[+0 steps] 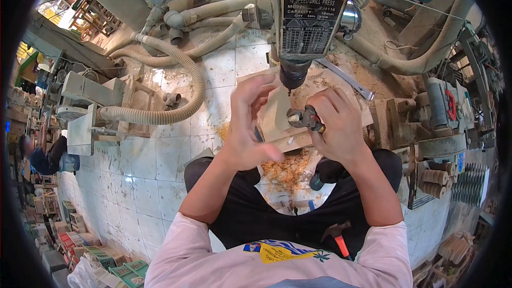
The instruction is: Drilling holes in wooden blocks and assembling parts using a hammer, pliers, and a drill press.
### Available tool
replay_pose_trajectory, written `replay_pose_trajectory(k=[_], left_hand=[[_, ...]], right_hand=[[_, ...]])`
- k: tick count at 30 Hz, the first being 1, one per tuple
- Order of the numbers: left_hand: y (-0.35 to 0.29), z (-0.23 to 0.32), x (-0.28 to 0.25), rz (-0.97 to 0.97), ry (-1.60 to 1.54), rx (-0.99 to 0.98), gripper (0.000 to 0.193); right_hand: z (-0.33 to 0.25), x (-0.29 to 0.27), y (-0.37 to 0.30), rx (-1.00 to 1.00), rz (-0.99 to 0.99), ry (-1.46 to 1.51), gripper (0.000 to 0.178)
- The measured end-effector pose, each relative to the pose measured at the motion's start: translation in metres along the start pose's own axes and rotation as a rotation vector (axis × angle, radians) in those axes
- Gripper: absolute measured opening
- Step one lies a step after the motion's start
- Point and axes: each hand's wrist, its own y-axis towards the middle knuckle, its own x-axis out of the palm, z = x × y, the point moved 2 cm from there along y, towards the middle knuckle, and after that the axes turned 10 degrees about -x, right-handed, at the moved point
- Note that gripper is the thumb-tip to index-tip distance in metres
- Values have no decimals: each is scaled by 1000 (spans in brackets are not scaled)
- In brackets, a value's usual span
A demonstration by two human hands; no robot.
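The right hand (337,122) was clenched around dark pliers (309,118), a small pale piece (293,119) at their jaws; the left hand (247,122) hung open, fingers loosely curved. The pliers were above a pale board (274,110), near the drill bit (289,93) under the black chuck (293,77). Beyond lay a metal bar (346,78); orange shavings (288,170) littered the tiled floor (170,157).

The chuck (293,76) hangs over the surface (274,111), the pliers (308,117) on its near side in the right hand (340,120), the left hand (246,120) left of them. A bar (349,80) lies behind (off to the right), shavings (288,172) on the floor (133,181), a hammer (339,240) on the lap (266,224).
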Motion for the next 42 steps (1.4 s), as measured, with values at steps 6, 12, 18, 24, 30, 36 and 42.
replay_pose_trajectory(k=[6, 12, 18, 24, 30, 36, 42], left_hand=[[-5, 0, -18, -257, 407, 84, 73], [-13, 12, -2, -414, -352, -732, 63], [-14, -1, 2, -387, -736, -1007, 63], [-5, -2, 3, -256, 278, 183, 75], [-23, -9, -5, -296, -461, -697, 54], [-14, -37, -27, -253, -700, -828, 47], [14, -43, -57, -286, 233, -555, 33]], right_hand=[[-4, -5, -1, -15, -6, 35, 52], [6, -16, 3, -170, 112, -121, 44], [13, -20, -2, -119, 136, -158, 39], [14, -16, -2, 11, 100, -121, 41], [17, -32, -8, -35, 170, 13, 42], [52, -76, -25, 247, 419, -1, 29], [93, -6, -56, 618, -230, -191, 28]])
